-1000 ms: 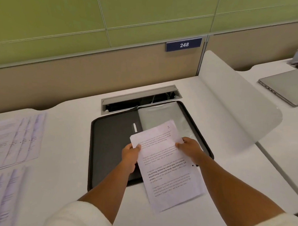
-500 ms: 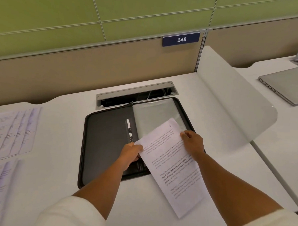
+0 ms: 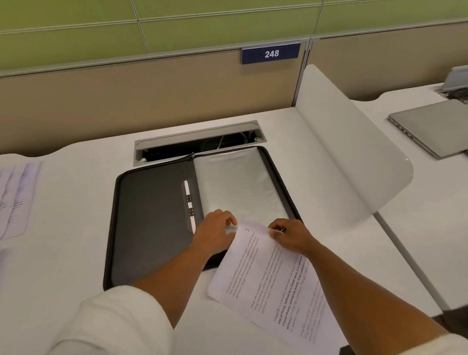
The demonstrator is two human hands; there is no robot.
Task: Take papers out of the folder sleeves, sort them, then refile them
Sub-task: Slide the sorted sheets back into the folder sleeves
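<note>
A black zip folder [image 3: 150,227] lies open on the white desk, its clear plastic sleeves [image 3: 240,185] on the right half. A printed paper [image 3: 274,281] slants from the sleeves' near edge toward me. My left hand [image 3: 214,230] pinches the near edge of the sleeve next to the paper's top left corner. My right hand [image 3: 292,236] pinches the paper's top right edge. A white pen [image 3: 189,205] sits in the folder's spine.
Sorted printed sheets [image 3: 6,199] lie at the desk's left edge. A cable slot [image 3: 199,141] opens behind the folder. A white curved divider [image 3: 346,160] stands to the right; beyond it a closed laptop [image 3: 441,127] rests on the neighbouring desk.
The paper has slid toward me and to the right, uncovering the clear sleeves. My left hand has shifted from the paper's left edge to the sleeve's near edge.
</note>
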